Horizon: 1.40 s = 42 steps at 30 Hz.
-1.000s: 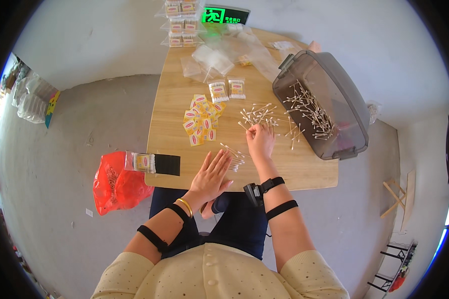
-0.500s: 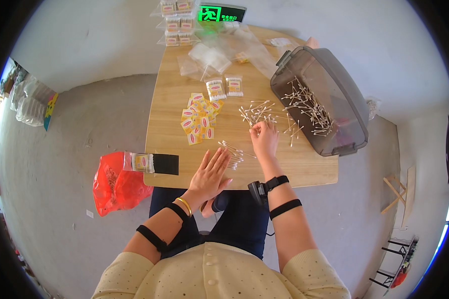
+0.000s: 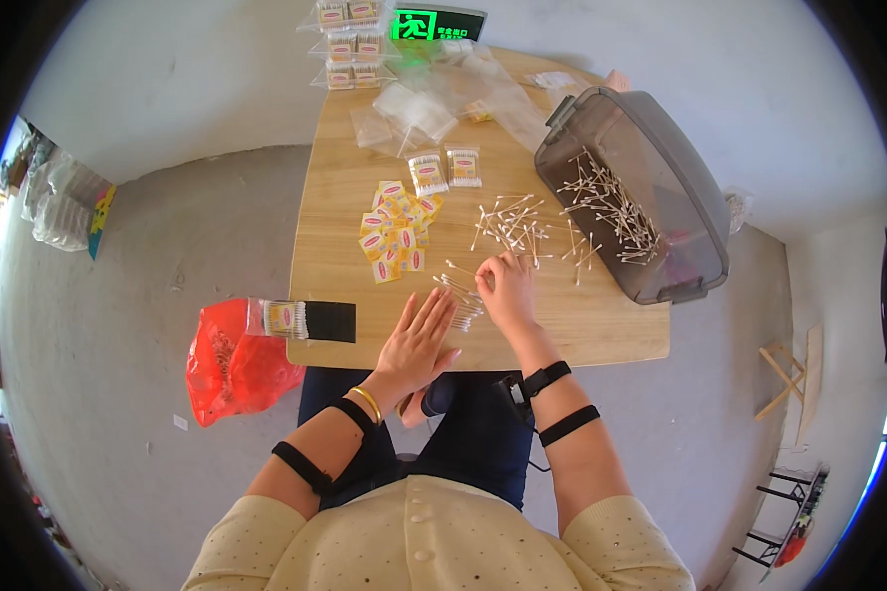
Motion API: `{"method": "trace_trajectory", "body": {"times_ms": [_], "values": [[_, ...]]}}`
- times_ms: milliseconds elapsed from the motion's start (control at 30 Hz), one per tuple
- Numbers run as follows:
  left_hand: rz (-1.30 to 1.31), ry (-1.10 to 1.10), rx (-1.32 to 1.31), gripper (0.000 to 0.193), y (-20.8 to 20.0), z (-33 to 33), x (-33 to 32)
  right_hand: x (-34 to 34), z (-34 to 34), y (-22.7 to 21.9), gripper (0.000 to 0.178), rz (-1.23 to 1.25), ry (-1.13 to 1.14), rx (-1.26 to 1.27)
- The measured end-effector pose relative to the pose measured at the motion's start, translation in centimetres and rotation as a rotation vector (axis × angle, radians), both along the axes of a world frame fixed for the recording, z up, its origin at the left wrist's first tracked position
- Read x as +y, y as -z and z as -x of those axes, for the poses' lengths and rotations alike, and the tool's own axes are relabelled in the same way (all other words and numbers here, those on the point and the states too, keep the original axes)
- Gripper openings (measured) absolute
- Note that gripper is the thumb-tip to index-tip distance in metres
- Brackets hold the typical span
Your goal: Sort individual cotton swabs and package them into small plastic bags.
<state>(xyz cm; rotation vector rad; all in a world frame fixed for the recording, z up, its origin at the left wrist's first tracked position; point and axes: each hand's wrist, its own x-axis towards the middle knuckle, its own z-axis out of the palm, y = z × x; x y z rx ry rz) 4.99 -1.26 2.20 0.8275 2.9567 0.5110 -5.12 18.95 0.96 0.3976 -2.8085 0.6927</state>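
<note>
My left hand (image 3: pixel 416 340) lies flat at the near side of the table, fingers stretched out, its fingertips against a small row of cotton swabs (image 3: pixel 463 303). Just right of that row, my right hand (image 3: pixel 508 293) is closed in a pinch on a cotton swab (image 3: pixel 458 267), whose tip points toward the far left. Beyond the right hand is a loose heap of cotton swabs (image 3: pixel 512 222). Left of the heap lies a scattered pile of yellow and white printed cards (image 3: pixel 396 231). Two filled packs of swabs (image 3: pixel 428 173) rest farther back.
A grey clear plastic bin (image 3: pixel 695 187) lies tipped at the right, with many swabs inside. Empty clear bags (image 3: pixel 414 113) cover the far table, beside stacked bagged packs (image 3: pixel 353 47). A bagged pack (image 3: pixel 284 319) sits on a black strip (image 3: pixel 331 322) at the left edge, above a red bag (image 3: pixel 229 369).
My right hand has moved from the loose heap toward the near left, bringing a cotton swab to the small row. The left hand has stayed in place.
</note>
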Motion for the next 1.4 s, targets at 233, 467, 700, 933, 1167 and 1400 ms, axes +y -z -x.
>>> {"method": "trace_trajectory", "body": {"times_ms": [233, 467, 700, 933, 1167, 1400], "values": [[-0.016, 0.0, 0.004, 0.079, 0.0, 0.1, -0.1, -0.2, -0.8, -0.3, 0.009, 0.002, 0.053, -0.031], [-0.02, -0.01, -0.006, 0.078, 0.2, -0.1, -0.1, 0.9, 0.6, -2.0, 0.005, 0.153, 0.031, -0.129], [-0.034, -0.005, 0.022, 0.077, 0.1, 0.0, 0.1, 1.6, 1.4, -1.5, 0.004, 0.181, 0.043, -0.209], [-0.027, -0.018, 0.008, 0.077, 0.2, -0.1, -0.1, 0.7, 1.3, -2.4, 0.014, -0.095, 0.213, 0.091], [-0.024, -0.01, 0.008, 0.078, 0.3, 0.1, 0.1, -1.3, 0.0, -0.1, 0.012, 0.112, -0.076, -0.107], [-0.093, -0.033, 0.003, 0.083, 0.5, 0.1, -0.2, 0.4, -3.8, -0.9, 0.019, 0.364, -0.007, -0.054]]}}
